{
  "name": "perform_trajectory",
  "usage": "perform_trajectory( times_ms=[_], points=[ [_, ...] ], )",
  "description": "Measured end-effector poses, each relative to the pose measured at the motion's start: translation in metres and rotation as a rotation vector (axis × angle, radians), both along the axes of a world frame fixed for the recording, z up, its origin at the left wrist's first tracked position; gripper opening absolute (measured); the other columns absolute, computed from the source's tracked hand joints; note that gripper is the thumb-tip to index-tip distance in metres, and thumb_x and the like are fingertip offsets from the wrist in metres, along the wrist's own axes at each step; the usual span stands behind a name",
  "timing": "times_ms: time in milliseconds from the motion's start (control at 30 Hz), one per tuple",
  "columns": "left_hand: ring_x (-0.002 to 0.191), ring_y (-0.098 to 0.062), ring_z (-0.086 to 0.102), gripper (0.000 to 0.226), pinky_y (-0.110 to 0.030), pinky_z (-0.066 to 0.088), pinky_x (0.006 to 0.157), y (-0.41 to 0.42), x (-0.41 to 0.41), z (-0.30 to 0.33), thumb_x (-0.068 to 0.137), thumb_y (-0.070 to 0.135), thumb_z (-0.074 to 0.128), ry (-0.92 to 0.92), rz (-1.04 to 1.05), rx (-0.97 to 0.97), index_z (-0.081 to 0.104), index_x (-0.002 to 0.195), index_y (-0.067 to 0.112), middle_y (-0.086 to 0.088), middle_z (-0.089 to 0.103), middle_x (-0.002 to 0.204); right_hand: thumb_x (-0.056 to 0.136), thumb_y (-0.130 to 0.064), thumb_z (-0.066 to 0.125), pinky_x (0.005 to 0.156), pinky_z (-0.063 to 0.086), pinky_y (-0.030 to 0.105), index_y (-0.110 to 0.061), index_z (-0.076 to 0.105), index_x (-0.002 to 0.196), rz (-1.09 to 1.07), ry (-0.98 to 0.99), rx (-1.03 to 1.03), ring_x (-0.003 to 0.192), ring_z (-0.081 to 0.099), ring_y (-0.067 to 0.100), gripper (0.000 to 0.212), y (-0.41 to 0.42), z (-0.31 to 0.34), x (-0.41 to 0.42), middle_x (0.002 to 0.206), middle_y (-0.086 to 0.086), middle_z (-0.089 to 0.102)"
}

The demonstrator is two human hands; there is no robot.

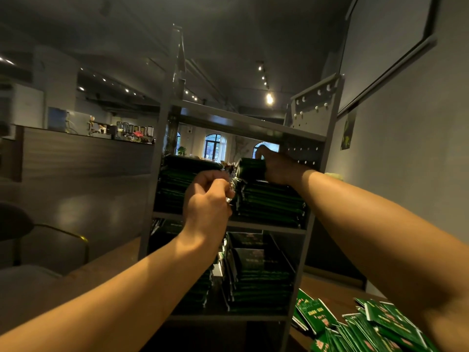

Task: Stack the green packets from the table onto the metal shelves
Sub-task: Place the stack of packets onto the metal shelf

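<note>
**Both hands at the upper shelf, a bundle of packets going onto the right stack**

The right hand (275,167) reaches to the far right of the metal shelves (314,224) and grips a small bundle of green packets (251,168), thumb over the top and fingers curled round its right end. The bundle sits on top of the right stack (271,201) on the upper shelf level, touching it.

The left hand (206,199) is raised just left of that stack, its fingers curled in towards the palm. The fingertips lie at the stack's near left edge, where something small and shiny shows; whether they pinch a packet edge there I cannot tell.

A second stack (175,181) of green packets fills the left side of the same level, partly hidden behind the left hand. On the level below, more packets lie in two piles (258,278), the right one plainly in view, the left one largely behind the left forearm.

On the wooden table (327,290), near and to the right of the shelves, a loose heap of green packets (375,326) lies spread, some overlapping.

Far left, a dark counter (83,153) carries jars and small items.
</note>
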State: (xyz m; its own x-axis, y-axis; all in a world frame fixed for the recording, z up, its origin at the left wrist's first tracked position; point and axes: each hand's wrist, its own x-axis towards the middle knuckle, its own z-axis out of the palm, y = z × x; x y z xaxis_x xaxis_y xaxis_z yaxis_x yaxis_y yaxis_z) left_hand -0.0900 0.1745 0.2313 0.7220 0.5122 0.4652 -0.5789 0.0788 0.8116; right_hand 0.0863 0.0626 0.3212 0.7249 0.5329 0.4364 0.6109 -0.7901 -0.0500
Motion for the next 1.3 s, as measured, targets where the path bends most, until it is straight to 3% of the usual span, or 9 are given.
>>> perform_trajectory(
  times_ms=[100, 167, 233, 333, 467, 567, 800, 1067, 1300],
  points=[
    [0.051, -0.007, 0.044, 0.02, -0.022, 0.037, 0.048, 0.003, 0.0, -0.002, 0.092, 0.007, 0.046, -0.017, 0.022, 0.005, 0.054, 0.077, 0.017, 0.002, 0.051, 0.065, 0.095, -0.014, 0.051, 0.07, 0.037, 0.03, -0.018, 0.044, 0.116, -0.065, 0.049, -0.124, 0.086, 0.051, 0.022, 0.022, 0.001, 0.003, 0.0, 0.1, 0.003, 0.053],
    [0.055, -0.011, 0.044, 0.022, -0.024, 0.037, 0.05, 0.005, 0.002, -0.002, 0.091, 0.007, 0.046, -0.022, 0.046, 0.01, 0.053, 0.074, 0.017, 0.0, 0.05, 0.066, 0.096, -0.011, 0.046, 0.069, 0.035, 0.027, -0.011, 0.05, 0.095, -0.081, 0.042, -0.157, 0.079, 0.051, 0.02, 0.004, 0.004, 0.005, 0.001, 0.104, 0.011, 0.056],
    [0.056, -0.012, 0.043, 0.022, -0.024, 0.037, 0.051, 0.004, 0.004, -0.002, 0.092, 0.006, 0.046, -0.017, 0.046, 0.012, 0.052, 0.073, 0.017, 0.0, 0.049, 0.066, 0.097, -0.01, 0.042, 0.071, 0.035, 0.026, -0.011, 0.052, 0.081, -0.094, 0.042, -0.146, 0.072, 0.05, 0.015, 0.019, 0.006, 0.006, -0.001, 0.106, 0.017, 0.061],
    [0.06, -0.015, 0.044, 0.024, -0.027, 0.036, 0.056, 0.003, 0.01, -0.001, 0.09, 0.006, 0.046, -0.018, 0.057, 0.015, 0.053, 0.071, 0.017, 0.0, 0.049, 0.065, 0.1, -0.013, 0.04, 0.083, 0.041, 0.028, -0.004, 0.061, 0.113, -0.099, 0.025, -0.104, 0.099, 0.057, 0.024, 0.027, 0.008, 0.009, -0.014, 0.121, 0.014, 0.061],
    [0.059, -0.016, 0.044, 0.023, -0.026, 0.034, 0.053, 0.0, 0.017, 0.001, 0.087, 0.004, 0.047, -0.026, 0.085, 0.04, 0.053, 0.07, 0.017, -0.001, 0.049, 0.064, 0.101, -0.015, 0.038, 0.083, 0.041, 0.027, -0.009, 0.058, 0.121, -0.024, -0.057, 0.026, 0.108, 0.057, 0.027, 0.03, 0.007, 0.008, -0.049, 0.124, 0.011, 0.06],
    [0.056, -0.017, 0.044, 0.019, -0.026, 0.034, 0.051, -0.003, 0.021, 0.002, 0.086, 0.006, 0.048, -0.039, 0.104, 0.027, 0.055, 0.073, 0.017, -0.006, 0.051, 0.066, 0.1, -0.018, 0.041, 0.07, 0.043, 0.025, -0.018, 0.058, 0.12, 0.113, -0.06, 0.074, 0.09, 0.058, 0.017, 0.026, -0.005, -0.006, -0.079, 0.112, 0.007, 0.063],
    [0.056, -0.013, 0.048, 0.013, -0.028, 0.038, 0.049, -0.036, 0.016, 0.002, 0.084, 0.01, 0.049, -0.143, 0.059, 0.137, 0.055, 0.086, 0.021, 0.0, 0.054, 0.068, 0.089, -0.014, 0.053, 0.078, 0.039, 0.023, -0.017, 0.063, 0.1, 0.361, -0.31, 0.246, 0.093, 0.051, 0.014, 0.015, -0.065, -0.054, -0.133, 0.098, -0.005, 0.063],
    [0.055, -0.011, 0.049, 0.011, -0.025, 0.04, 0.052, -0.125, 0.017, -0.045, 0.081, 0.013, 0.051, -0.229, -0.063, 0.338, 0.055, 0.084, 0.023, 0.001, 0.053, 0.066, 0.089, -0.022, 0.048, 0.062, 0.048, 0.035, -0.025, 0.064, 0.09, 0.207, -0.071, 0.49, 0.07, 0.055, 0.006, 0.017, -0.165, -0.127, -0.156, 0.074, -0.013, 0.059],
    [0.063, -0.009, 0.05, 0.021, -0.026, 0.042, 0.059, -0.2, 0.045, -0.125, 0.092, 0.002, 0.049, -0.067, -0.239, 0.386, 0.054, 0.088, 0.021, -0.001, 0.053, 0.074, 0.093, -0.013, 0.047, 0.058, 0.039, 0.02, -0.028, 0.063, 0.088, -0.098, 0.135, 0.561, 0.066, 0.053, 0.001, 0.022, -0.249, -0.209, -0.132, 0.075, -0.016, 0.059]
  ],
)
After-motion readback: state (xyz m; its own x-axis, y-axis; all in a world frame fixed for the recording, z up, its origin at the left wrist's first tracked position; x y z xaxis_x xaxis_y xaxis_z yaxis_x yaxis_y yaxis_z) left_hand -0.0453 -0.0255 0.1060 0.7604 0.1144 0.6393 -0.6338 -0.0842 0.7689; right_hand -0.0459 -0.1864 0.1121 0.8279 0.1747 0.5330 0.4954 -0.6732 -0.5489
